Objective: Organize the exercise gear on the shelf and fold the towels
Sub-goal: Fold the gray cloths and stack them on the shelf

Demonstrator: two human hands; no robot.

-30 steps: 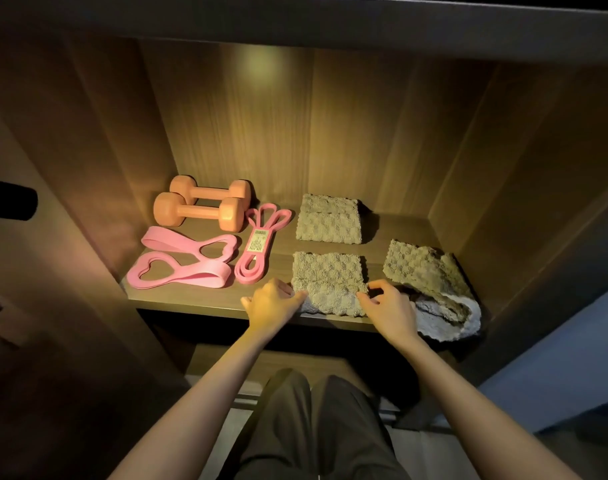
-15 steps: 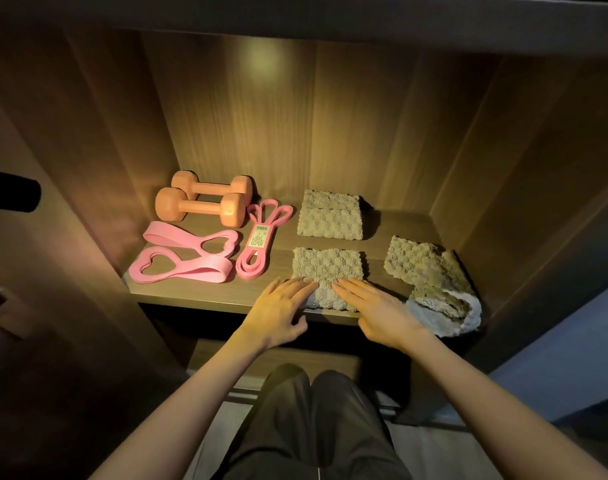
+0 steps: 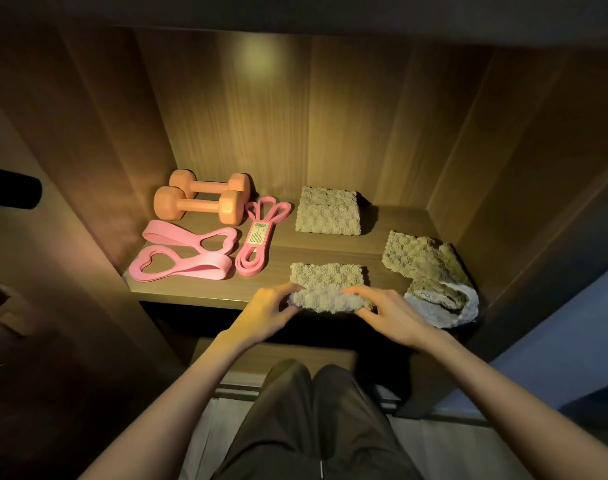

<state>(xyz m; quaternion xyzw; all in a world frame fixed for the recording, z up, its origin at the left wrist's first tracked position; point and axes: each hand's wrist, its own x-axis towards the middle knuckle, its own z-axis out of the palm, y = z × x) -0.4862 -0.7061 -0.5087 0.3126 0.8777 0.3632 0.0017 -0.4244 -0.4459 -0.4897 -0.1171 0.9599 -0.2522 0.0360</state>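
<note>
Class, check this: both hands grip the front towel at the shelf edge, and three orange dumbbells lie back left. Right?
No. The head view shows two orange dumbbells, not three, back left. The left hand and right hand do grip the front towel at the shelf edge.

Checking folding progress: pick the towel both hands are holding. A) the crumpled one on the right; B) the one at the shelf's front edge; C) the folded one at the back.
B: the left hand and right hand grip the ends of the front towel; the back towel and crumpled towel lie clear of both.
</note>
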